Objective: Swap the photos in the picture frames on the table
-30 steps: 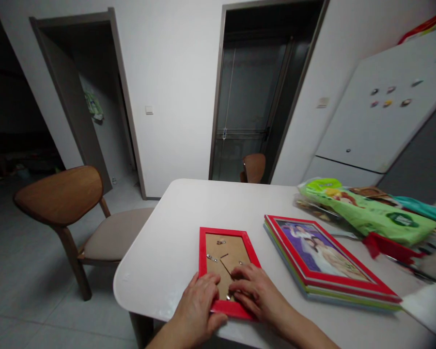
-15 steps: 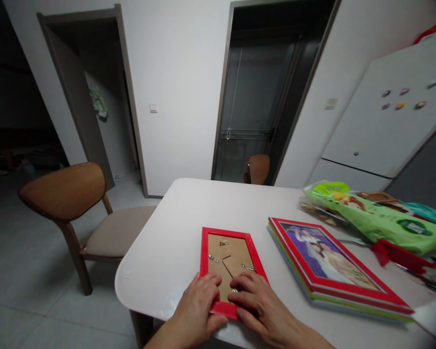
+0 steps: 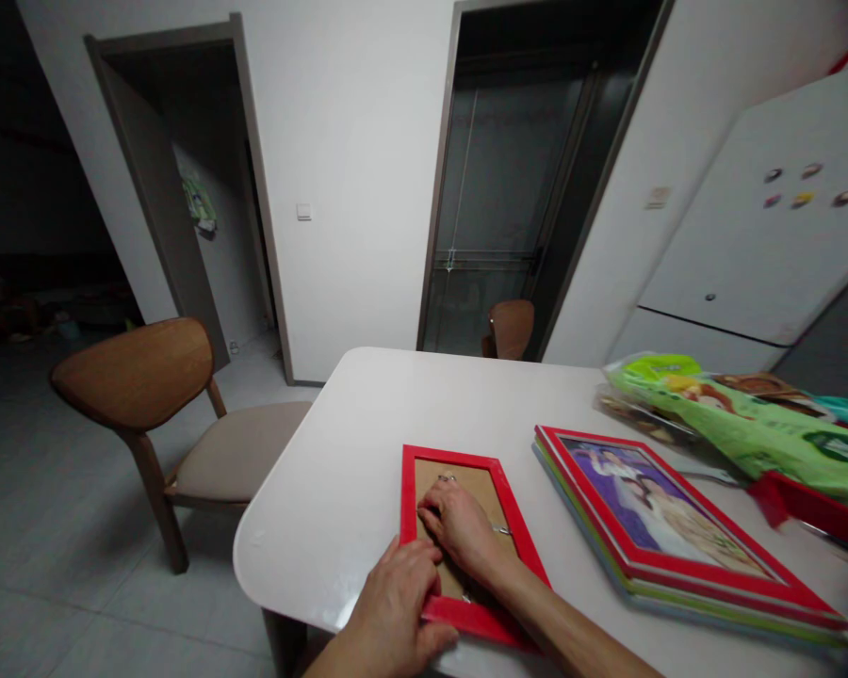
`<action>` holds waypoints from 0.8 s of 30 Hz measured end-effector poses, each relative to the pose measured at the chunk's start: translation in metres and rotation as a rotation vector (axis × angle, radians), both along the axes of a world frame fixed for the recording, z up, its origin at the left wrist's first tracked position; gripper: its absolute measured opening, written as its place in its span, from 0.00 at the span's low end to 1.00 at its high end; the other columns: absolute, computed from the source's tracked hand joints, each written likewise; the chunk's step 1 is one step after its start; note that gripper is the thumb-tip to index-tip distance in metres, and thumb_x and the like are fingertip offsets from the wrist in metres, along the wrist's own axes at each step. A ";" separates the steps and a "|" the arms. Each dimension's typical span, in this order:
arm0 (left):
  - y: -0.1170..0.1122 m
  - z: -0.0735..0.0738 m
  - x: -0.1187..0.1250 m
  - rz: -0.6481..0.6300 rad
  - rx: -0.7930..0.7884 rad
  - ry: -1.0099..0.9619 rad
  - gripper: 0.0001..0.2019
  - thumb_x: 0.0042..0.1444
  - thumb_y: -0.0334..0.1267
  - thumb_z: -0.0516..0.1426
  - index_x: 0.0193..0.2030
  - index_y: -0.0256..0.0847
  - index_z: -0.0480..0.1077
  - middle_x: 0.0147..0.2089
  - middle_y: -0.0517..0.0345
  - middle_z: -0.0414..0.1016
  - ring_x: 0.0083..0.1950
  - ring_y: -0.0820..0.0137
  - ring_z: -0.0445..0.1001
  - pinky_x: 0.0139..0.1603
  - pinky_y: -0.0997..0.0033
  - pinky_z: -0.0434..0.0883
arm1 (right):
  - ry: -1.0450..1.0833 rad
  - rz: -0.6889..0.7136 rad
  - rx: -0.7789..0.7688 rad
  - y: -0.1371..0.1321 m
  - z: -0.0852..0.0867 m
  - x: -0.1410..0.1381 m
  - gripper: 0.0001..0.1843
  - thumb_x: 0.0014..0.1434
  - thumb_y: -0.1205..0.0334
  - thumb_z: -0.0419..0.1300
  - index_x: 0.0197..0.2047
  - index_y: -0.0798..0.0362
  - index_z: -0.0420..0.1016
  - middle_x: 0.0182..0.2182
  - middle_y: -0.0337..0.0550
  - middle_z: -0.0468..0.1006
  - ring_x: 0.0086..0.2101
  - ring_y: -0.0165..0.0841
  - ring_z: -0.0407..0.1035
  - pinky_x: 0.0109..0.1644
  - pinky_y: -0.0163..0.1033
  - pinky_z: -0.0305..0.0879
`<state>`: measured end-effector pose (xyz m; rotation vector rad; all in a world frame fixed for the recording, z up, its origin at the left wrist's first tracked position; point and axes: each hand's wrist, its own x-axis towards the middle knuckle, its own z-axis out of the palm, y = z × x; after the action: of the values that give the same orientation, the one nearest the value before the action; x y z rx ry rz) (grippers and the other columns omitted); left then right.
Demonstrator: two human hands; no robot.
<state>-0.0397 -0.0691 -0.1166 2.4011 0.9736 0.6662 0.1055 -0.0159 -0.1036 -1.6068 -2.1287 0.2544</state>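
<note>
A red picture frame (image 3: pixel 491 617) lies face down on the table, its brown backing board (image 3: pixel 491 485) facing up. Small metal clips are fixed round the board; one metal clip (image 3: pixel 500 529) shows at the right side. My left hand (image 3: pixel 396 603) grips the near left corner, fingers over the left edge and thumb at the near edge. My right hand (image 3: pixel 459 527) reaches across the board with bent fingers pressed together at the left side. Its fingertips cover the spot of the left clip, which is hidden.
To the right lies a stack of picture frames (image 3: pixel 678 556), the top one red with a photo. Behind it are a green packet (image 3: pixel 763 424) and a red object (image 3: pixel 784 504). A wooden chair (image 3: pixel 141 377) stands left of the white table (image 3: pixel 311 527).
My right hand has moved from the near edge of the frame forward and left to the left clip. My left hand stays at the near left corner. The view has shifted slightly.
</note>
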 end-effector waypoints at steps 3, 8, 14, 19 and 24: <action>0.000 0.000 0.000 0.000 0.007 -0.006 0.23 0.39 0.39 0.61 0.44 0.36 0.63 0.51 0.50 0.66 0.52 0.62 0.61 0.57 0.61 0.54 | -0.001 0.018 0.002 -0.001 0.000 0.001 0.09 0.50 0.67 0.52 0.23 0.53 0.73 0.25 0.41 0.73 0.32 0.31 0.64 0.39 0.34 0.56; 0.001 -0.006 0.001 0.013 0.014 -0.026 0.19 0.37 0.37 0.62 0.39 0.38 0.66 0.52 0.51 0.65 0.53 0.63 0.61 0.57 0.61 0.54 | 0.036 -0.069 0.006 0.010 0.002 0.019 0.11 0.53 0.64 0.50 0.32 0.54 0.73 0.30 0.42 0.75 0.32 0.30 0.66 0.36 0.33 0.58; 0.003 -0.016 0.003 0.035 0.020 -0.036 0.22 0.33 0.43 0.64 0.37 0.40 0.65 0.52 0.53 0.65 0.54 0.61 0.61 0.58 0.55 0.50 | 0.047 -0.214 -0.072 0.038 -0.005 0.039 0.09 0.54 0.62 0.52 0.32 0.56 0.71 0.30 0.41 0.74 0.33 0.30 0.67 0.39 0.38 0.61; 0.003 -0.017 0.007 0.049 0.022 -0.029 0.21 0.32 0.40 0.64 0.35 0.41 0.65 0.51 0.55 0.66 0.53 0.61 0.62 0.58 0.54 0.50 | 0.092 -0.377 -0.154 0.060 -0.012 0.038 0.12 0.56 0.57 0.51 0.38 0.56 0.67 0.37 0.41 0.71 0.35 0.30 0.66 0.40 0.42 0.63; 0.001 -0.010 0.011 0.064 0.007 -0.006 0.24 0.31 0.38 0.65 0.37 0.40 0.63 0.51 0.51 0.65 0.52 0.59 0.62 0.56 0.51 0.52 | 0.270 -0.428 -0.138 0.065 -0.009 0.039 0.12 0.55 0.57 0.52 0.36 0.56 0.68 0.35 0.41 0.71 0.34 0.30 0.66 0.39 0.42 0.63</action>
<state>-0.0284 -0.0679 -0.1271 2.3812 1.0509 0.6999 0.1447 0.0493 -0.1125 -1.9353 -1.5537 0.4542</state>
